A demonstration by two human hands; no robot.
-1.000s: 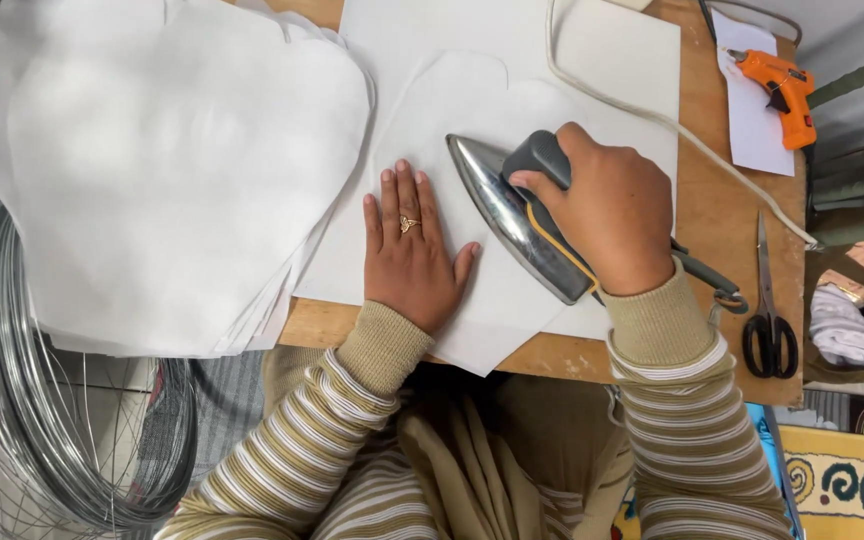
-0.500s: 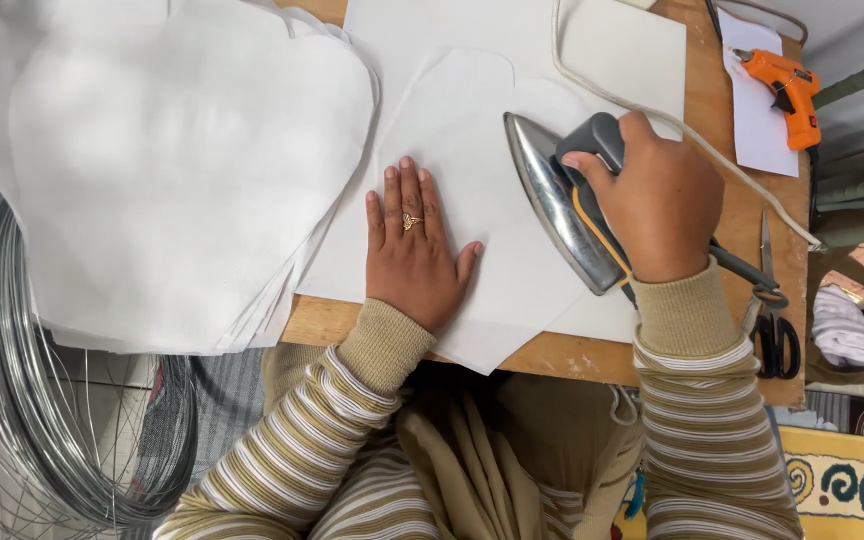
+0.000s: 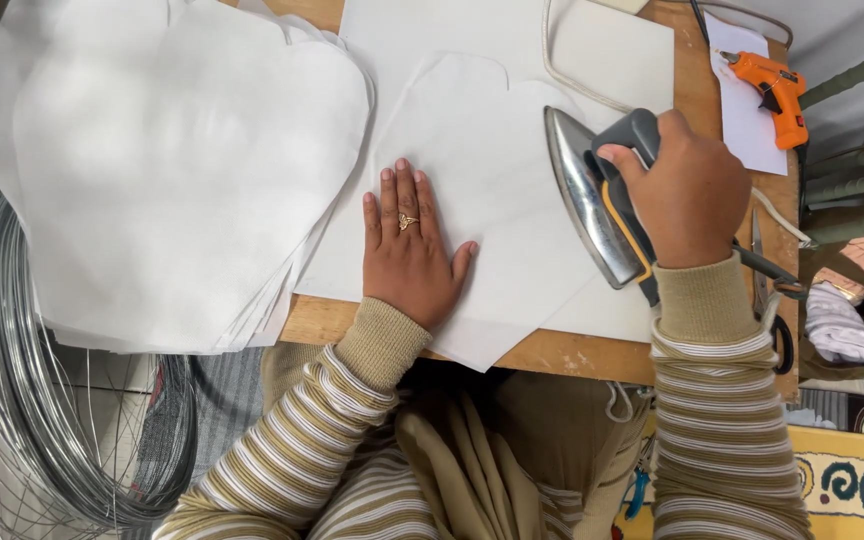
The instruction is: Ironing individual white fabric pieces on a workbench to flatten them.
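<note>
Right hand [image 3: 690,195] clenched around the clothes iron [image 3: 600,195] handle, soleplate on the white fabric piece [image 3: 497,170] on the table [image 3: 572,350]. Left hand [image 3: 410,250] lay flat, open, pinning it. Iron looked heavy, hot; fabric thin, limp.

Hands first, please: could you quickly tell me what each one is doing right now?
Left hand: open, flat on the white fabric piece.
Right hand: closed around the handle of the iron.
</note>
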